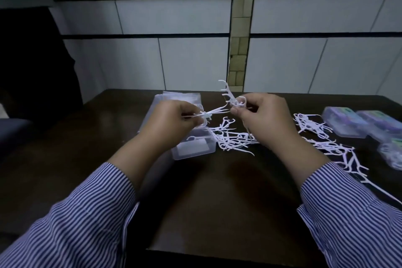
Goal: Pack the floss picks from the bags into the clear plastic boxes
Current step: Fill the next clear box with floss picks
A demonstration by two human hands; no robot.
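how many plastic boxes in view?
4: one open box under the left hand; three filled boxes at the right edge. More may be out of frame.

left hand pinching a flat bundle of floss picks above open clear box | right hand gripping a cluster of picks, one sticking upward | loose picks scattered on dark tabletop | closed filled boxes at far right | striped sleeves
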